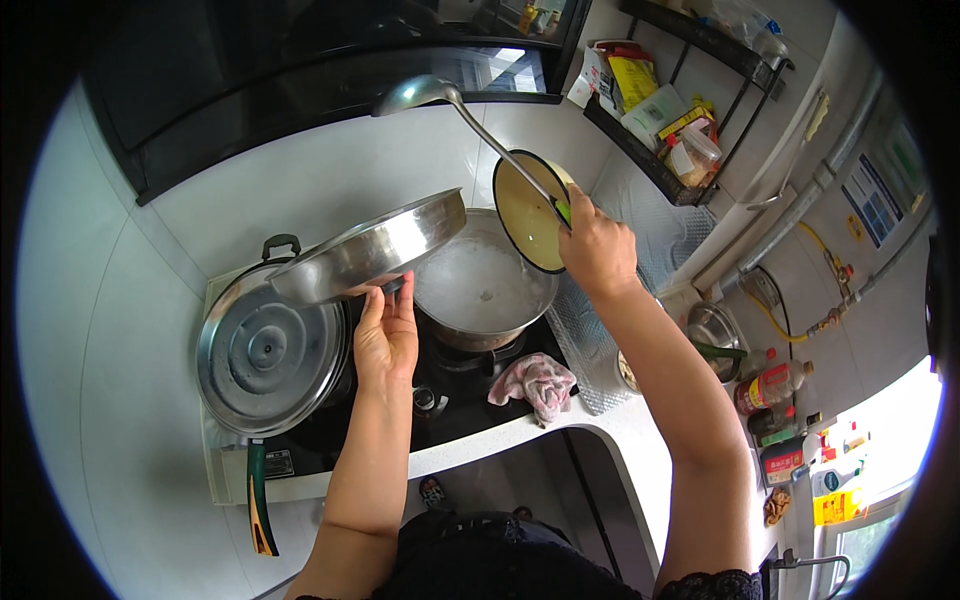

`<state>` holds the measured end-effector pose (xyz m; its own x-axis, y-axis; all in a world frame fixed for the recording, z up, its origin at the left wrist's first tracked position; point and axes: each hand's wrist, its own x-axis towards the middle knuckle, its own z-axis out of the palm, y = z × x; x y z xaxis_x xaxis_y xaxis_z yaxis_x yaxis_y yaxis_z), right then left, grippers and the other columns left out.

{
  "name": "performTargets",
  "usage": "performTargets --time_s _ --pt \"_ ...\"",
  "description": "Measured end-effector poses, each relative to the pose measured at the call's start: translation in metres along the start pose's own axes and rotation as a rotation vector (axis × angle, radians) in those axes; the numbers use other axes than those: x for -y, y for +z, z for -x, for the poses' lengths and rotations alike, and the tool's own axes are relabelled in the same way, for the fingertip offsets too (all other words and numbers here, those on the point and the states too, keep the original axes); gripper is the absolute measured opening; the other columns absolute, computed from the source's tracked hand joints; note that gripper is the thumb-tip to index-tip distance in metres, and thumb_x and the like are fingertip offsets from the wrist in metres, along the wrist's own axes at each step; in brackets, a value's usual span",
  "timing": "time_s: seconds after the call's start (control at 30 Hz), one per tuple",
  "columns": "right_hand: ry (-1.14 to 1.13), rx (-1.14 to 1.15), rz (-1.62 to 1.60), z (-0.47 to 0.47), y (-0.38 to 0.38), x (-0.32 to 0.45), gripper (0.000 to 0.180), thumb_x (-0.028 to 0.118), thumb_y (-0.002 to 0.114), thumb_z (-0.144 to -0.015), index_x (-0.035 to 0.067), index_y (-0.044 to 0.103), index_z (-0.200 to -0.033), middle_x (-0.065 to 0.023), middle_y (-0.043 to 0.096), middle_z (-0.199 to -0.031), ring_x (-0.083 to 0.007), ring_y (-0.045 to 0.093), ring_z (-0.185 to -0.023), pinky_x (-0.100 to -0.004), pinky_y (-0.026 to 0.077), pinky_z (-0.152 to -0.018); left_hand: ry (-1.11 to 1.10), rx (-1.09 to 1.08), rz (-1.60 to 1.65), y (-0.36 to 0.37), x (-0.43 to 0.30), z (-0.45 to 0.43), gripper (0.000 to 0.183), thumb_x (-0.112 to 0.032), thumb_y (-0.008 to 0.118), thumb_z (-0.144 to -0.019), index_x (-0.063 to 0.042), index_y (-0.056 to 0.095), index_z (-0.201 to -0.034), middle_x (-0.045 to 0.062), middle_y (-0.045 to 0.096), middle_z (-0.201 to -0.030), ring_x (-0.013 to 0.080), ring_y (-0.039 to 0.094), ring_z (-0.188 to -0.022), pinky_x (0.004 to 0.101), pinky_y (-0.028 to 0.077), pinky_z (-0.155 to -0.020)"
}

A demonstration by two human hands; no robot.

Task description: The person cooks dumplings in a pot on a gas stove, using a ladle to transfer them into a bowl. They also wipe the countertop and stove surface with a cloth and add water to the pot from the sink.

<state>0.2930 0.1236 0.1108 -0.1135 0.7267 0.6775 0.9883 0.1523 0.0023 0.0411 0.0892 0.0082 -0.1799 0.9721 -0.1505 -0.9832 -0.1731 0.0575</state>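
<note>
My left hand (388, 330) grips the dark knob under a deep stainless-steel lid (375, 244), which is tilted up to the left of a metal pot (480, 341). Cloudy, pale liquid with steam or foam fills the uncovered pot on the stove. My right hand (600, 244) is closed around the handle of a steel soup ladle (495, 142), its bowl raised toward the range hood. Beside that hand is a cream bowl (531, 214) with a dark rim, tipped on its side; whether my fingers also hold it cannot be seen.
A lidded pan (270, 349) with a green handle (257, 480) occupies the left burner. A crumpled pink-and-white cloth (536, 386) lies at the stove's front right. Bottles (772, 386) line the right counter, and a wall rack (652, 157) holds packets and jars.
</note>
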Motion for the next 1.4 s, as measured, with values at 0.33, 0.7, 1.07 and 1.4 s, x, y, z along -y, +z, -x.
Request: performTargets --time_s 0.33,0.7,1.07,1.4 --pt "0.188 -0.047 -0.191 0.013 -0.002 -0.002 0.041 0.016 0.059 -0.079 0.002 0.055 -0.117 -0.0216 0.067 -0.080 -0.0403 0.065 -0.072 -0.0476 0.052 -0.068 0.022 -0.001 -0.030 -0.004 0.001 0.013 0.028 0.001 0.068 -0.082 0.004 0.056 -0.107 0.012 0.060 -0.109 0.0257 0.058 -0.108 0.0461 0.047 -0.104" --pt "0.974 -0.167 -0.889 0.075 -0.020 -0.002 0.024 0.013 0.058 -0.077 -0.003 0.062 -0.094 -0.0186 0.065 -0.068 -0.0297 0.067 -0.060 -0.0393 0.052 -0.062 -0.021 0.100 -0.096 -0.002 0.008 0.026 0.028 -0.001 0.066 -0.084 0.004 0.056 -0.110 0.014 0.060 -0.112 0.0246 0.058 -0.109 0.0453 0.045 -0.106" --pt "1.303 -0.492 -1.010 0.262 -0.053 -0.109 0.009 0.005 0.055 -0.080 -0.001 0.049 -0.081 -0.0036 0.050 -0.055 -0.0116 0.048 -0.038 -0.0269 0.039 -0.035 -0.284 0.279 -0.226 -0.006 0.111 0.086 0.034 -0.003 0.065 -0.085 -0.002 0.056 -0.118 0.013 0.062 -0.119 0.0253 0.061 -0.107 0.0410 0.052 -0.097" --pt "1.589 -0.517 -0.543 0.438 -0.063 -0.187 0.014 0.011 0.057 -0.083 -0.002 0.053 -0.083 -0.0069 0.054 -0.055 -0.0163 0.055 -0.039 -0.0309 0.044 -0.037 -0.756 0.188 -0.283 -0.082 0.263 0.184 0.044 -0.021 0.072 -0.083 -0.002 0.055 -0.118 0.013 0.062 -0.119 0.0303 0.062 -0.107 0.0412 0.053 -0.094"
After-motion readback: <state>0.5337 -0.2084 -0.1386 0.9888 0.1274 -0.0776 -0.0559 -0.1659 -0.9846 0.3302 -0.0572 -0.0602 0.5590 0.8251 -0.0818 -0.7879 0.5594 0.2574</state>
